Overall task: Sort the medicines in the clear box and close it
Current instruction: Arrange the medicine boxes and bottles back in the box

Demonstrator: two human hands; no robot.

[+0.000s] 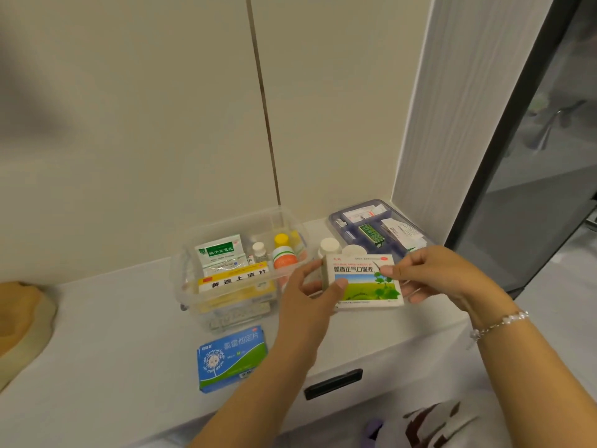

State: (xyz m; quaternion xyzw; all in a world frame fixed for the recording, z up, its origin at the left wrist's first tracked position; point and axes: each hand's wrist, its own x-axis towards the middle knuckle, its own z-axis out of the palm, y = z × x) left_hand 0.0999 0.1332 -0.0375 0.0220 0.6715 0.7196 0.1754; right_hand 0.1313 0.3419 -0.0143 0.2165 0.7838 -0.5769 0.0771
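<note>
**Carton held up between two hands, box open beside it**

Both hands hold a white-and-green medicine carton (pixel 366 281) face-up above the counter (pixel 97 334), likely to read its label before filing it. The left hand (pixel 310 295) pinches the carton's nine o'clock end, thumb on top; the right hand (pixel 442 273) grips the three o'clock end, fingers curled beneath. The clear box (pixel 232 279), at nine o'clock from the carton, stands open (its tray-like lid (pixel 376 227) lies at twelve o'clock). A blue carton (pixel 231 358) waits at seven o'clock.

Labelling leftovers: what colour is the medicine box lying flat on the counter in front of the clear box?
Blue with a green band, seen in the head view: medicine box.
</note>
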